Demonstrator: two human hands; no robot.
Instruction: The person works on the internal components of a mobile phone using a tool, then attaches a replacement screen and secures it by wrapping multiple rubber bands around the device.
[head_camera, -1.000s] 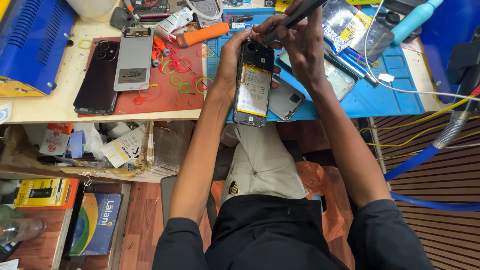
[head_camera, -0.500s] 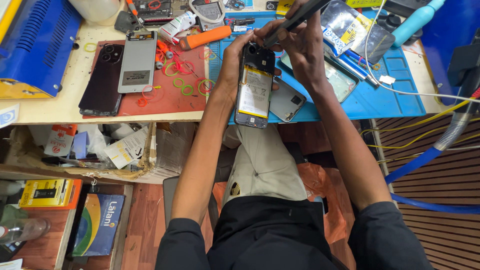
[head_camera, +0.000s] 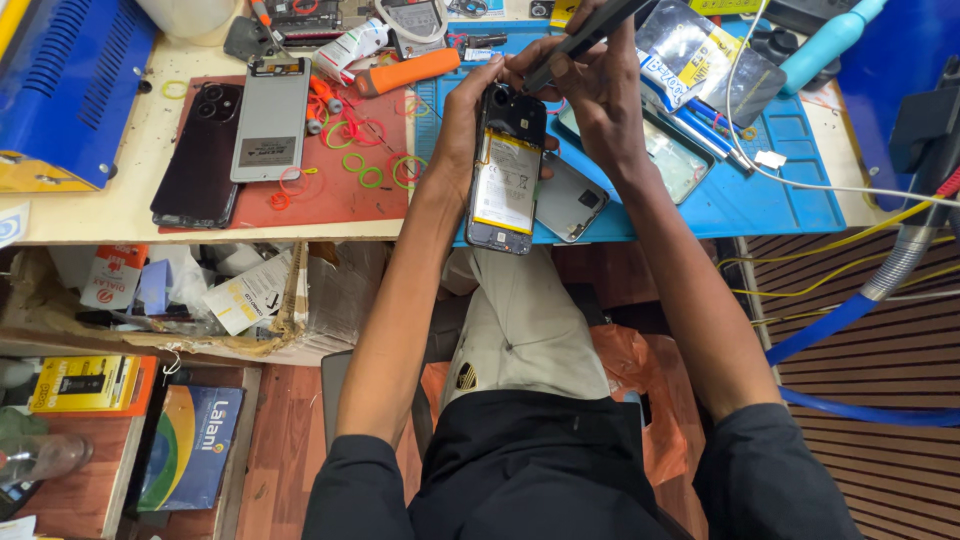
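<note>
While gripping the opened phone (head_camera: 507, 180) along its edge, left hand (head_camera: 466, 120) curled. Right hand (head_camera: 590, 85) clenched around a dark tool (head_camera: 580, 42), tip at phone's top.

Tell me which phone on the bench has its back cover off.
The dark phone with the exposed battery, gripped by the left hand. The black phone on the red mat lies closed, camera side up.
</note>
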